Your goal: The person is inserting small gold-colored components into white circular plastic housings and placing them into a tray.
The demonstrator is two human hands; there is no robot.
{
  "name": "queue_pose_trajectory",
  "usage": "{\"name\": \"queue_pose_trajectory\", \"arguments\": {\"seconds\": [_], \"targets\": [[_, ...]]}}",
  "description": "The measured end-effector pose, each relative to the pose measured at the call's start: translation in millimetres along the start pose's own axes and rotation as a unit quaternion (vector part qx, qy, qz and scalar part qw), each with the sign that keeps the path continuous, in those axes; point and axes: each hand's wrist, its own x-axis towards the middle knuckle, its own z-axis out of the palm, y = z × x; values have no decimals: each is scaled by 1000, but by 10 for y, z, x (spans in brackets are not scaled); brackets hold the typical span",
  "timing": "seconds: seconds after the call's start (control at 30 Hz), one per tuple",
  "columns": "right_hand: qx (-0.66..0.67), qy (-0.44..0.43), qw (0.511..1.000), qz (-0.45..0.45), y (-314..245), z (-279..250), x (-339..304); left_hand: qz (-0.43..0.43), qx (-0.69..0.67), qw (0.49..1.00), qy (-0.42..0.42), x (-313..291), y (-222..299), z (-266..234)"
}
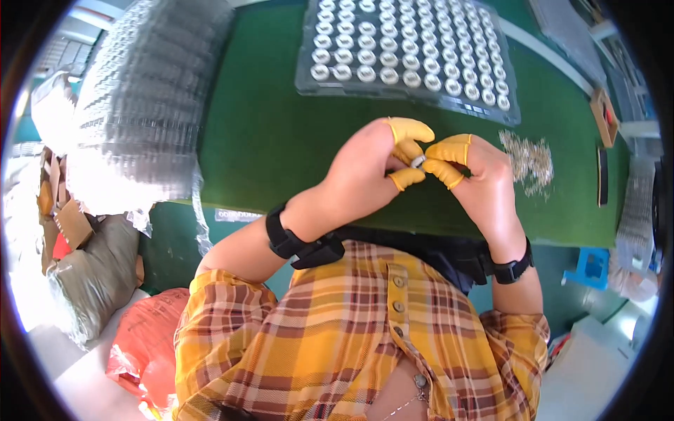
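Pinching a small white part (418,161) over the green table (267,119), the left hand (366,163) and right hand (483,170) are both holding narrow grips on it (gentle, even pressure is probably working best).

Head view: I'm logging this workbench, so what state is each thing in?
Small white-and-silver part: held at the fingertips
Left hand in yellow finger cots: pinching that part
Right hand in matching cots: fingertips at the part, grip unclear
Clear plastic tray: lying flat, holding rows of round white parts
Small silvery pieces: loose, scattered on the green tabletop
Clear plastic trays at left: stacked
Red plastic bag: bulging
Black wrist straps: fastened
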Motion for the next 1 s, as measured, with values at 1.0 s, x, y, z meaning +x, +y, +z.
{"name": "queue_pose_trajectory", "arguments": {"seconds": [1.0], "targets": [[-86,-105,979,155,321,-417,548,255,514,817,-48,1966,-680,-1054]]}}
